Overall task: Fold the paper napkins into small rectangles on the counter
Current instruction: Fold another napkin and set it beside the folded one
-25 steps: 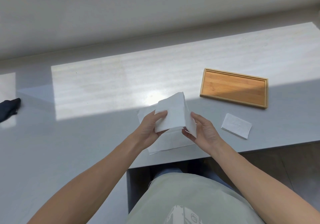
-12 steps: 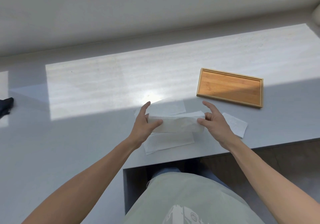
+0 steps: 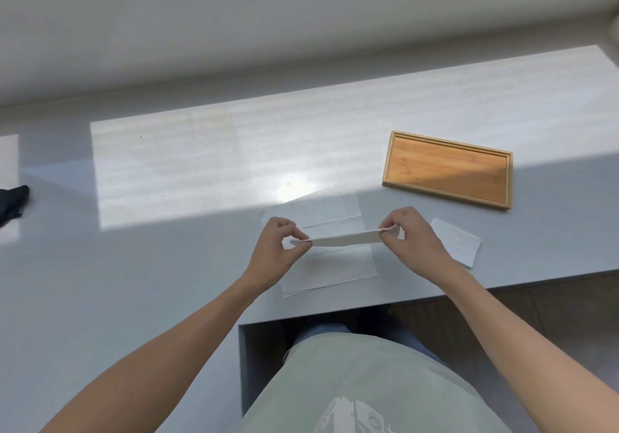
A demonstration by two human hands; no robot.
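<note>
A white paper napkin [image 3: 345, 239], folded into a long narrow strip, is stretched level just above the counter. My left hand [image 3: 276, 248] pinches its left end and my right hand [image 3: 410, 235] pinches its right end. Under it lies a flat stack of unfolded white napkins [image 3: 330, 266] on the grey counter [image 3: 167, 265]. One small folded napkin rectangle [image 3: 457, 241] lies just right of my right hand.
An empty bamboo tray [image 3: 449, 168] sits at the back right. A black object [image 3: 11, 201] lies at the far left edge. The counter's front edge has a cut-out [image 3: 315, 318] where I stand. A pale wall ledge [image 3: 301, 30] runs behind.
The napkin, held up as a broad sheet a second ago, has been folded into a narrow strip. My hands have moved apart to its two ends and now pinch them.
</note>
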